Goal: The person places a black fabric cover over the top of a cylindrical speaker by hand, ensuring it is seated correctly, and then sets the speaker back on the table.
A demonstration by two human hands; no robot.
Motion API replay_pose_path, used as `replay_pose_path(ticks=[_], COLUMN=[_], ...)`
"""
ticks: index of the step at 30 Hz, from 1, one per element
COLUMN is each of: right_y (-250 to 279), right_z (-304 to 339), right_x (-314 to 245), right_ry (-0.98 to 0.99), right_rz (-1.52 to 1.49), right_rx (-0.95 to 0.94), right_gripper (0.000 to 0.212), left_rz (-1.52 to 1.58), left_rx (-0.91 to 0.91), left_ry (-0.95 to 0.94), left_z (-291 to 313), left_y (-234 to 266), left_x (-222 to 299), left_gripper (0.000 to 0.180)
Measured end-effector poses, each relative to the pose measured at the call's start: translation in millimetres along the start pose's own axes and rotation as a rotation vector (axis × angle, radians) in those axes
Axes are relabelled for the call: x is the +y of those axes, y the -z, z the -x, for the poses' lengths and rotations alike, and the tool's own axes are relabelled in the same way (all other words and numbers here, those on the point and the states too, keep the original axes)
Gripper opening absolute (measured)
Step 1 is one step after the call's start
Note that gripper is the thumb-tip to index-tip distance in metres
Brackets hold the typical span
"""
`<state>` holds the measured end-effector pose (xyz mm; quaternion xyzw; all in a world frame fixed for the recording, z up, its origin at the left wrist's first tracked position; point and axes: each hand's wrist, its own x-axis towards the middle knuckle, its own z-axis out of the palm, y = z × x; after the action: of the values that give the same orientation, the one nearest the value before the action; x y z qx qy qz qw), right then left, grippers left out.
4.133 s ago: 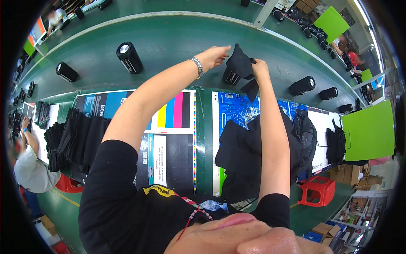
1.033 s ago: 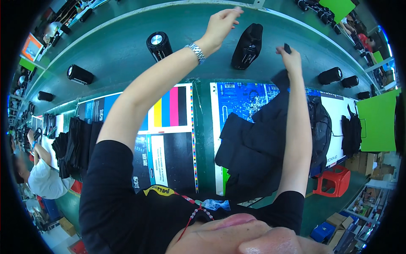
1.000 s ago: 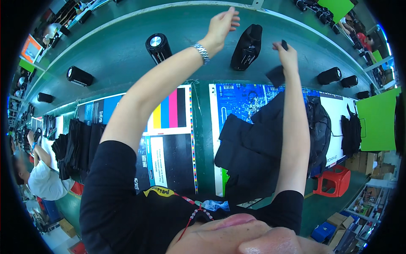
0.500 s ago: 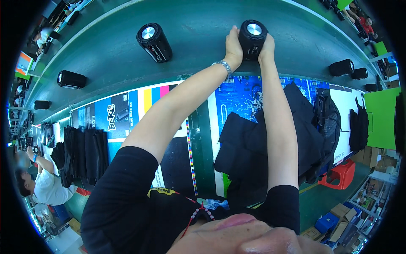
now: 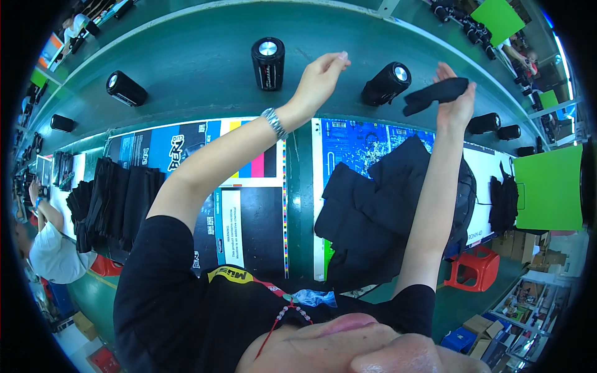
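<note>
My left hand (image 5: 316, 86), with a metal watch at its wrist, is held over the green work surface (image 5: 205, 81) with nothing visible in it. Its fingers point right, loosely bent. It is between two black cylindrical speakers with silver round ends: a left speaker (image 5: 268, 67) and a right speaker (image 5: 384, 86). Neither is touched. Off to the right, my right hand (image 5: 459, 110) holds a narrow black cloth piece (image 5: 437, 94) against its palm, fingertips pointing up. The cloth's free end hangs toward the right speaker.
Black cloth pieces (image 5: 373, 217) are heaped before me, and a folded stack (image 5: 121, 202) lies left. More speakers stand leftward (image 5: 126, 88) and rightward (image 5: 485, 123). A green panel (image 5: 547, 189) rises at right, above a red stool (image 5: 472, 268). Another person (image 5: 53, 248) sits far left.
Both hands have let go of the right speaker and moved apart. My right hand has moved right and now holds black cloth. The whole view has turned somewhat.
</note>
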<state>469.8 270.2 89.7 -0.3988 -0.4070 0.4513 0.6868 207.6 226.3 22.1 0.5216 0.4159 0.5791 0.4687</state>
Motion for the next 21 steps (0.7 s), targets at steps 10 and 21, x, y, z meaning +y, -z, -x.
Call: replay_pose_path(ticks=[10, 21], right_y=[-146, -167], right_z=[147, 212], right_x=[-11, 8], right_ry=[-0.294, -0.485], right_rz=[-0.239, -0.285], right_rx=[-0.513, -0.516], right_gripper=[0.069, 0.039], left_rz=[-0.018, 0.051], left_rx=[-0.124, 0.305], left_ry=[-0.179, -0.323], left_z=[91, 114], left_y=[32, 94], left_x=[79, 92], left_gripper=[0.027, 0.015])
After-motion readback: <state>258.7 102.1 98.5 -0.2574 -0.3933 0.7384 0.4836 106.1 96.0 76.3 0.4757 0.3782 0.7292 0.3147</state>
